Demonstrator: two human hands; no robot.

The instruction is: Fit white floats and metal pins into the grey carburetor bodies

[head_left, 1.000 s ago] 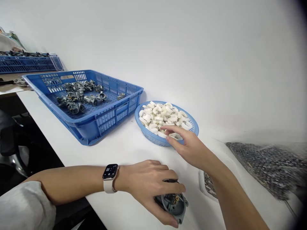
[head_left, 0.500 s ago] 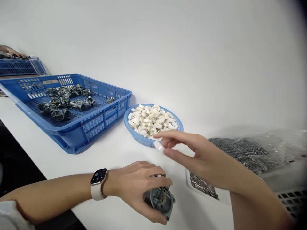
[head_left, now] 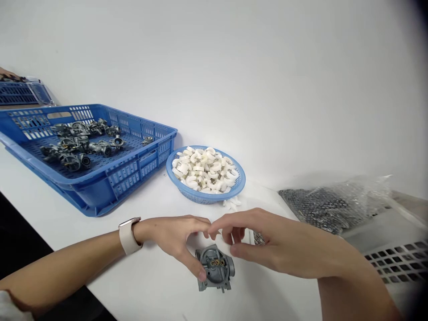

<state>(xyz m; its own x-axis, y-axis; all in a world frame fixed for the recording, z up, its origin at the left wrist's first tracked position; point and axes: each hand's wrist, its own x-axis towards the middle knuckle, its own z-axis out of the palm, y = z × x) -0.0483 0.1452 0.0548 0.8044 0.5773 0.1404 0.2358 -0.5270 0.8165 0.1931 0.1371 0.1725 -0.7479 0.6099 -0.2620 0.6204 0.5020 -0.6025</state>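
Note:
A grey metal carburetor body (head_left: 216,269) sits on the white table, its open bowl side up with brass jets showing. My left hand (head_left: 182,236), a watch on its wrist, is at the carburetor's left side. Its thumb lies at the carburetor's edge, and its fingers, spread from the thumb, reach across to my other fingertips. Just above the carburetor, my right hand (head_left: 264,240) pinches a white plastic float (head_left: 222,243), partly hidden by the fingers. A round blue basket (head_left: 172,176) behind my hands holds many similar white floats (head_left: 203,169).
At left stands a large blue crate (head_left: 96,191) with several carburetor bodies (head_left: 73,142). Small white pieces (head_left: 232,203) lie beside the round basket. Metal parts in a plastic bag (head_left: 314,205) and a white grid basket (head_left: 397,263) are at right. Another person's hand (head_left: 8,73) shows far left.
My right hand has brought the float down and toward me, over the carburetor. My left hand has loosened from around the carburetor, which now lies turned on the table. The view has shifted slightly right.

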